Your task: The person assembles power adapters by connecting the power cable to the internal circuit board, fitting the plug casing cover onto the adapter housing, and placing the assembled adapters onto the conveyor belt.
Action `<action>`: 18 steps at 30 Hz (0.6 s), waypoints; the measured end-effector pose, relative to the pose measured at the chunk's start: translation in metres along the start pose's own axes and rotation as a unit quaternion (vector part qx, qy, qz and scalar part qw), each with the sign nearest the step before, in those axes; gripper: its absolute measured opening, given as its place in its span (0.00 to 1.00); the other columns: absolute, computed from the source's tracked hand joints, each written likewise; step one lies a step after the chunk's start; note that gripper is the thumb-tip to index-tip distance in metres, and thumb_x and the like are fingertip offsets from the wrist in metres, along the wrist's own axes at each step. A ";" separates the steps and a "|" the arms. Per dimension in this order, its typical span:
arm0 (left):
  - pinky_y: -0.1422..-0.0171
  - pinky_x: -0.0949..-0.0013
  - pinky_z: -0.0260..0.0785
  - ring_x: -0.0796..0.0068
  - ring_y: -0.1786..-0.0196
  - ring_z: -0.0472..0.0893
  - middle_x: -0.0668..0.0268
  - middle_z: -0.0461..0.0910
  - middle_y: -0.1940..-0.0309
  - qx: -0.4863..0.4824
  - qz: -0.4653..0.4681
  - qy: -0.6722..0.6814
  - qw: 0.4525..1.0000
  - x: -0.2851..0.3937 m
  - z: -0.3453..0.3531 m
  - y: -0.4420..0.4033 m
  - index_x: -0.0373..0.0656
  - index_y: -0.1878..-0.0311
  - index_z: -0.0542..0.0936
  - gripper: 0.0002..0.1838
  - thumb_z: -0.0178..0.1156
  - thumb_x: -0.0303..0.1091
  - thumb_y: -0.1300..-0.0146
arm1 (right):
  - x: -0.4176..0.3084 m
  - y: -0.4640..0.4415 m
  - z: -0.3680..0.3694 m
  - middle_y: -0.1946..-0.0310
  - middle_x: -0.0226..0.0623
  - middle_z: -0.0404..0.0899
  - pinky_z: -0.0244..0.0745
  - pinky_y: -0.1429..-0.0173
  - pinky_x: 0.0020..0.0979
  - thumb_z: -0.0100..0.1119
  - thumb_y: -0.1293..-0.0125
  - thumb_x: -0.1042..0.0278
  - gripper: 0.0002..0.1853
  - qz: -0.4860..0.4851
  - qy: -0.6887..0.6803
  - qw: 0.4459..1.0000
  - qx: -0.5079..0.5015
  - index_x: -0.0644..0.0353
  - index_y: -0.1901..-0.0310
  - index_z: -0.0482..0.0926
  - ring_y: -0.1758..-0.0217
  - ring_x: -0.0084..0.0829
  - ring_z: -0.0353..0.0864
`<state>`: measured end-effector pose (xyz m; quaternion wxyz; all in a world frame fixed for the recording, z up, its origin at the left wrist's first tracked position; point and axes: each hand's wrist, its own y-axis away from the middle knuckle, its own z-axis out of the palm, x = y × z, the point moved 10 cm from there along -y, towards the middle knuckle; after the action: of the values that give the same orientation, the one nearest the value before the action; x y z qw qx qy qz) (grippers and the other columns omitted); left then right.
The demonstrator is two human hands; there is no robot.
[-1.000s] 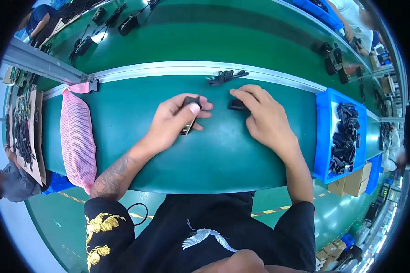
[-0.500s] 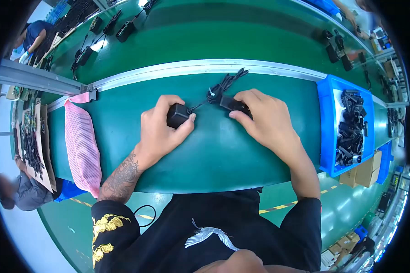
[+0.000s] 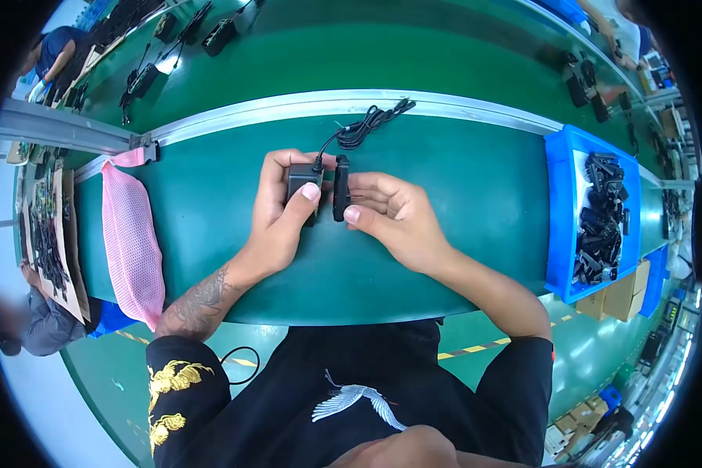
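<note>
My left hand is closed around a black power adapter, thumb on its near face. From the adapter's top a cord rises to a coiled black cable bundle lying on the green table. In my right hand, a flat black plug piece is pinched between thumb and fingers, standing upright. Thin metal prongs stick out of it towards my right palm. A narrow gap separates the plug piece from the adapter. My fingers partly hide both parts.
A blue bin on the right holds several small black parts. On the left lies a pink mesh bag. Beyond a metal rail, several corded adapters rest on a green surface. Other people work at both sides.
My hands have come closer together. The adapter has turned upright in my left hand, and my right hand now holds the plug piece facing it. The cable bundle has left my right hand's side.
</note>
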<state>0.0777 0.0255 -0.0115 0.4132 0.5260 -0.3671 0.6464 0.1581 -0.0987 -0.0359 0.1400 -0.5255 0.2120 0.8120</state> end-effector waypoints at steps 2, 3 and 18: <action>0.31 0.62 0.75 0.71 0.38 0.81 0.54 0.78 0.35 0.001 -0.011 0.025 1.000 -0.010 -0.001 0.002 0.43 0.33 0.63 0.19 0.57 0.34 0.19 | 0.005 0.000 0.003 0.38 0.45 0.85 0.84 0.36 0.32 0.66 0.25 0.77 0.23 0.026 -0.012 1.000 -0.009 0.72 0.31 0.77 0.39 0.28 0.87; 0.30 0.59 0.76 0.66 0.37 0.82 0.50 0.78 0.35 0.003 -0.011 0.018 1.000 -0.010 0.001 0.003 0.43 0.33 0.62 0.19 0.55 0.36 0.18 | 0.008 0.000 0.003 0.38 0.45 0.85 0.84 0.35 0.33 0.66 0.25 0.77 0.23 0.039 -0.018 0.999 -0.013 0.73 0.31 0.77 0.38 0.29 0.86; 0.34 0.57 0.80 0.62 0.38 0.84 0.44 0.81 0.39 -0.014 -0.019 0.050 0.998 -0.008 0.011 0.007 0.43 0.34 0.60 0.19 0.53 0.39 0.17 | 0.015 0.007 0.012 0.37 0.42 0.84 0.84 0.34 0.33 0.66 0.24 0.77 0.23 0.064 -0.026 0.997 -0.038 0.73 0.31 0.76 0.37 0.29 0.85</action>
<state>0.0768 0.0113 -0.0175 0.4504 0.4938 -0.3448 0.6591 0.1391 -0.0987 -0.0436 0.0728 -0.4945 0.2103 0.8402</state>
